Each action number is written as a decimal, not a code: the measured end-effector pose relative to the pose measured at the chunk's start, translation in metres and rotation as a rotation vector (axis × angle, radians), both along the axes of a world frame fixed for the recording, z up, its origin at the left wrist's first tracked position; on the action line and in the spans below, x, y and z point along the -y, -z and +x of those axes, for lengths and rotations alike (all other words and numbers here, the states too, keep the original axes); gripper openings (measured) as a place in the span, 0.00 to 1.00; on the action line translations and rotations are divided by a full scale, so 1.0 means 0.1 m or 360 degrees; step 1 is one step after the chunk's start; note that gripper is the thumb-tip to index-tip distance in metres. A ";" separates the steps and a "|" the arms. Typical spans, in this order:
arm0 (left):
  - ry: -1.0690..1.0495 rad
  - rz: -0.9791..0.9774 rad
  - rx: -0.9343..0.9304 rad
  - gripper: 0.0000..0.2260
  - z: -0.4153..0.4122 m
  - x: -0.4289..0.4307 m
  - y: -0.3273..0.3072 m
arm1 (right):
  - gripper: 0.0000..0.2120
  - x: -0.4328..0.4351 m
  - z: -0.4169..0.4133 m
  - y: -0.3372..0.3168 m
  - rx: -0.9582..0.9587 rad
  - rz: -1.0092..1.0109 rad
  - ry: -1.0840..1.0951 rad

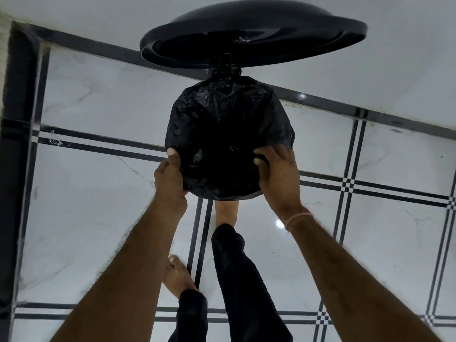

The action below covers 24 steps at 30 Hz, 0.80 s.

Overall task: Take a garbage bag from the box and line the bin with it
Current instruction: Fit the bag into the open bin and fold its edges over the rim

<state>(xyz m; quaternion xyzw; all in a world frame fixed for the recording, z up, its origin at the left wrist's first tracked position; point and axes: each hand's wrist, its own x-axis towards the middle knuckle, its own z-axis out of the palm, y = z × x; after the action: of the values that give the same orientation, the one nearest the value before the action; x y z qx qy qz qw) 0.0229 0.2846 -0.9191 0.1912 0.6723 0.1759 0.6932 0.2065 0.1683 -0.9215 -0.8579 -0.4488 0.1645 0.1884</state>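
Garbage bag (229, 134), black, covers the bin's mouth at frame centre, lid (254, 35) raised above. Left hand (170, 178) and right hand (278, 174) each grip the bag's lower edge over tiled floor (98, 218).

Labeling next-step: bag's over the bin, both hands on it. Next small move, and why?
Probably tug the bag down further over the near rim: both hands, left and right, grip its edge there, the lid stands open, and the plastic looks bunched.
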 end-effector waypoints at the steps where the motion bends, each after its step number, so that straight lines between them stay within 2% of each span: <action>1: -0.0021 -0.0011 0.0026 0.15 0.00 0.01 0.00 | 0.10 0.07 -0.02 -0.04 -0.0056 0.0041 0.0148; 6: -0.0236 -0.0111 0.0236 0.22 -0.07 0.06 0.05 | 0.17 0.23 -0.08 0.04 -0.0387 0.0227 0.0857; 8: -0.0321 -0.0139 0.0313 0.20 -0.12 0.11 0.08 | 0.15 0.23 -0.05 0.11 -0.0702 0.0298 0.1260; 10: -0.0365 -0.0188 0.0355 0.18 -0.15 0.13 0.09 | 0.10 0.21 0.03 0.14 -0.1095 0.0375 0.1476; 15: -0.0324 -0.0277 0.0340 0.17 -0.19 0.07 0.17 | 0.09 0.15 0.34 0.13 -0.1925 0.0393 0.1761; 17: -0.0321 -0.0265 0.0349 0.18 -0.21 0.08 0.17 | 0.11 0.17 0.39 0.14 -0.2162 0.0429 0.1757; 20: -0.0381 -0.0386 0.0288 0.18 -0.23 0.23 0.18 | 0.14 0.27 0.31 0.09 -0.2271 0.0363 0.1799; 22: -0.0465 -0.0526 0.0409 0.17 -0.21 0.36 0.15 | 0.13 0.33 0.20 0.05 -0.2356 0.0319 0.1880; 24: -0.0573 -0.0585 0.0529 0.15 -0.16 0.42 0.12 | 0.13 0.33 0.11 0.05 -0.2481 0.0430 0.1954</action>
<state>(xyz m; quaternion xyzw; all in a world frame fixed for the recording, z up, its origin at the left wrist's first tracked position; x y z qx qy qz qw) 0.0065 0.2429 -0.9313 -0.0909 0.5931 0.2003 0.7745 0.2172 0.1349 -0.9264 -0.5650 0.3057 0.5030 0.5782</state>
